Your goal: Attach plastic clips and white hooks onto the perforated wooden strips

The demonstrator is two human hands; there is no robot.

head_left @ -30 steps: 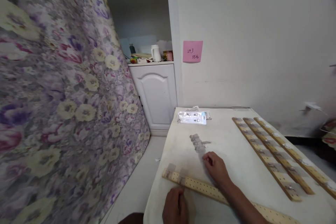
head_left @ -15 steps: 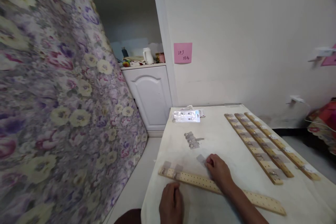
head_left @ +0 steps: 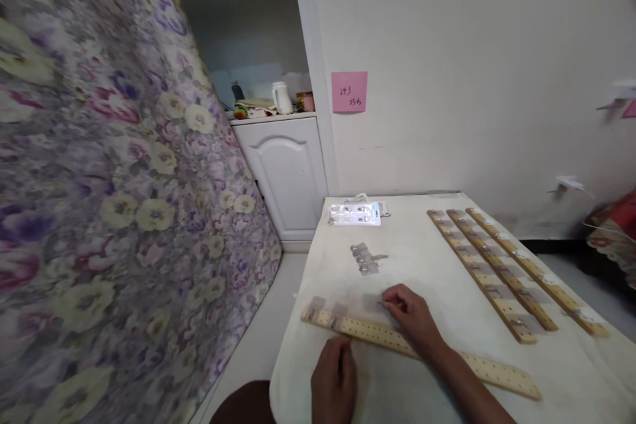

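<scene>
My right hand (head_left: 411,315) pinches a small translucent card (head_left: 372,300) with a thin metal piece on it, above the far side of a perforated wooden strip (head_left: 392,339). My left hand (head_left: 335,377) is curled closed at the near edge of that strip; what its fingers hold, if anything, is hidden. Two similar cards with metal pieces, one of them a card (head_left: 338,313) left of centre, stand at the strip's left end. Farther back lies a group of overlapping translucent cards with shiny metal pieces (head_left: 365,260).
Three more wooden strips (head_left: 479,271) with cards along them lie on the right of the white-covered table (head_left: 412,245). Clear packaging (head_left: 354,214) lies at the back left. A floral curtain (head_left: 129,212) hangs on the left, beside a white cabinet (head_left: 285,172).
My right hand has moved slightly left with the card, nearer the strip's left part. My left hand has shifted a little right and up, to the strip's edge. The view has tilted slightly.
</scene>
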